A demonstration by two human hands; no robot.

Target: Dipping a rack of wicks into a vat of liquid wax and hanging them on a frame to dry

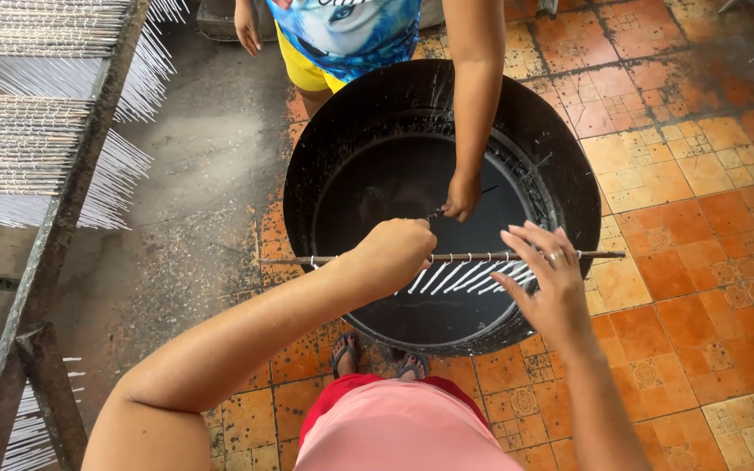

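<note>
A thin wooden rod [586, 255] lies level across a big black tub [560, 166] of dark liquid. Several white candles [469, 277] hang from the rod by strings. My left hand [390, 253] is closed around the rod near its middle. My right hand [547, 275] is spread, palm against the rod to the right, fingers apart, a ring on one finger. Another person's hand [462, 197] reaches down over the tub and pinches a small dark piece just beyond my left hand.
The other person [346, 39], in a blue shirt and yellow shorts, stands at the tub's far side. A grey rack [54, 166] with rows of white candles fills the left. Orange patterned floor tiles [700, 227] lie to the right; my feet in sandals [377, 358] touch the tub's near edge.
</note>
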